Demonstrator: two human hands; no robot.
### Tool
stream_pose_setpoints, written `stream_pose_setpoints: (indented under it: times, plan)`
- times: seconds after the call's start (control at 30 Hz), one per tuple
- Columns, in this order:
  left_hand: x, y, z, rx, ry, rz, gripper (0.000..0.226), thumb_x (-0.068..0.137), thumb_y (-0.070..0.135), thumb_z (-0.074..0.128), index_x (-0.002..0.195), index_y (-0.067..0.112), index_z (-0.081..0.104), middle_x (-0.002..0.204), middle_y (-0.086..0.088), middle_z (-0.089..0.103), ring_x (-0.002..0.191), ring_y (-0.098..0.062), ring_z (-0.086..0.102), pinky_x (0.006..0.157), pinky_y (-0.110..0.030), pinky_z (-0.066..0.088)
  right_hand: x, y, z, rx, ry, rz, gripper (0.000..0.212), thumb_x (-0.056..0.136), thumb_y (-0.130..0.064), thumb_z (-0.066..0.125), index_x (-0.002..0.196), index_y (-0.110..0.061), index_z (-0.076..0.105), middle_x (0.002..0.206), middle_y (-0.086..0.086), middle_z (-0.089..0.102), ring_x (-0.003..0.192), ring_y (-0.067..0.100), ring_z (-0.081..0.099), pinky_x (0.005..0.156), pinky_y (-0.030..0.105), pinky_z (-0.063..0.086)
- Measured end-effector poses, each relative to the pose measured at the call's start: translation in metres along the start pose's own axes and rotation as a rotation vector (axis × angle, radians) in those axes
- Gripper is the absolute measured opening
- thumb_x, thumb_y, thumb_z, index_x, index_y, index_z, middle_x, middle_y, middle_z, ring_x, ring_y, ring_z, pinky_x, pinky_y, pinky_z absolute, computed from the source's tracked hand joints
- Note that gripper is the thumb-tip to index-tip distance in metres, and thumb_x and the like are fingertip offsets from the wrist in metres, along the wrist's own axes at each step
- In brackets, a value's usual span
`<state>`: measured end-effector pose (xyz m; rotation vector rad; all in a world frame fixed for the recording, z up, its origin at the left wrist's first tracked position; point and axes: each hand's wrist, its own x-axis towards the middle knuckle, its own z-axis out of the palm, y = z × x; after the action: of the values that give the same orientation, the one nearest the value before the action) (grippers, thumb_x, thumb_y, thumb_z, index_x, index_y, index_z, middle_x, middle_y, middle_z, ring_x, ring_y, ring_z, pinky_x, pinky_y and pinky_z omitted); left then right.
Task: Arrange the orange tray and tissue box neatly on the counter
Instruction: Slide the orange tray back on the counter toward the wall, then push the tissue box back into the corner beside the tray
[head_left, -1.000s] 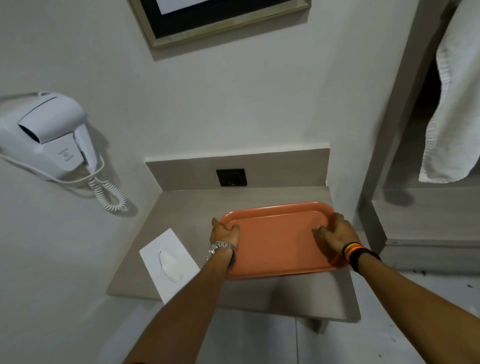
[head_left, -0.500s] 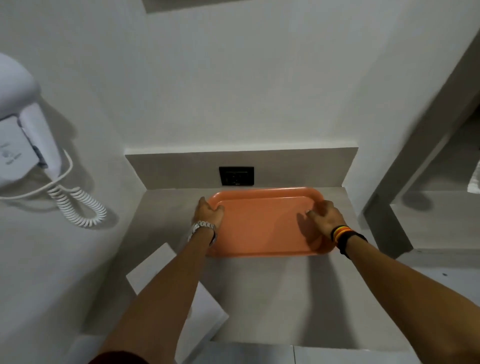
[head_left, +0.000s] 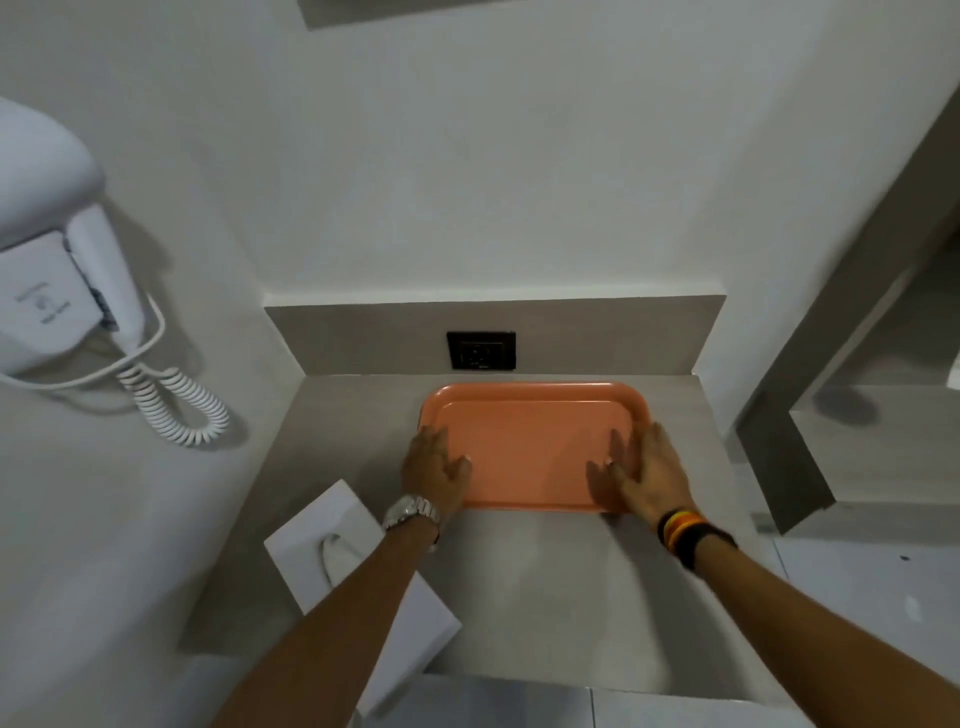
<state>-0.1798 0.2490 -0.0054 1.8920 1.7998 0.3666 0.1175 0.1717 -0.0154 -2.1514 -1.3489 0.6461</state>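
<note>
I am pressing both palms flat on the tray (head_left: 530, 447), which is lying at the back of the counter (head_left: 545, 597) with its far edge close to the backsplash, just below the dark socket (head_left: 481, 351). My left hand (head_left: 435, 470) is resting on the near left corner, fingers spread and not curled around anything; my right hand (head_left: 649, 475) is lying open on the near right corner, the two hands well apart. To finish this step well, I am thinking of keeping even pressure on both corners so the long edge stays parallel to the backsplash, then lifting straight off so the tray is not dragged askew. The tray looks like smooth, stiff orange plastic with rounded corners and a shallow raised rim; the counter looks matte, grey and stone-like. The tissue box (head_left: 332, 545) is sitting skewed at the counter's front left edge, partly under my left forearm, a white box with a tissue showing through its slot.
</note>
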Motion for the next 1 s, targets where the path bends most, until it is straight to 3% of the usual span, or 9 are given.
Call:
stream_pose_setpoints:
  times: [0.1, 0.2, 0.4, 0.77, 1.0]
  plan:
    - [-0.041, 0.012, 0.025, 0.208, -0.068, 0.053, 0.081, 0.091, 0.055, 0.028, 0.161, 0.015, 0.014, 0.170, -0.011, 0.003, 0.157, -0.029, 0.000, 0.128, -0.044, 0.002, -0.055, 0.004, 0.017, -0.192, -0.022, -0.262, 0.081, 0.094, -0.056, 0.044, 0.159, -0.016, 0.019, 0.168, 0.013, 0.014, 0.155, 0.030, 0.014, 0.125, 0.053, 0.011]
    - [-0.081, 0.024, 0.053, 0.262, -0.081, 0.035, 0.077, 0.100, 0.048, 0.030, 0.161, 0.013, 0.000, 0.170, -0.009, -0.009, 0.157, -0.028, -0.007, 0.127, -0.045, -0.001, -0.097, 0.009, 0.040, -0.318, -0.071, -0.378, 0.077, 0.097, -0.051, 0.039, 0.161, -0.018, 0.010, 0.170, 0.008, 0.004, 0.157, 0.024, 0.001, 0.124, 0.050, -0.003]
    - [-0.106, 0.025, 0.071, 0.338, -0.095, 0.011, 0.074, 0.103, 0.037, 0.031, 0.160, 0.008, -0.007, 0.169, -0.011, -0.014, 0.157, -0.028, -0.008, 0.127, -0.047, 0.000, -0.113, 0.017, 0.058, -0.417, -0.153, -0.280, 0.079, 0.100, -0.045, 0.032, 0.160, -0.015, -0.009, 0.169, 0.007, -0.014, 0.156, 0.023, -0.012, 0.124, 0.058, -0.005]
    - [-0.066, 0.025, 0.059, 0.368, -0.217, 0.028, 0.073, 0.105, 0.042, 0.024, 0.159, 0.012, -0.015, 0.167, -0.005, -0.024, 0.156, -0.023, -0.018, 0.125, -0.051, -0.008, -0.079, 0.010, 0.056, -0.398, -0.202, -0.253, 0.085, 0.099, -0.046, 0.038, 0.159, -0.015, -0.013, 0.168, 0.006, -0.020, 0.155, 0.023, -0.017, 0.122, 0.058, -0.011]
    - [-0.076, 0.015, 0.039, 0.328, -0.080, 0.039, 0.068, 0.105, 0.036, 0.027, 0.161, 0.019, -0.008, 0.169, -0.007, -0.016, 0.157, -0.022, -0.010, 0.126, -0.050, -0.004, -0.080, -0.009, 0.053, -0.345, -0.174, -0.285, 0.081, 0.100, -0.047, 0.036, 0.160, -0.017, -0.009, 0.169, 0.006, -0.015, 0.156, 0.022, -0.013, 0.120, 0.055, -0.016]
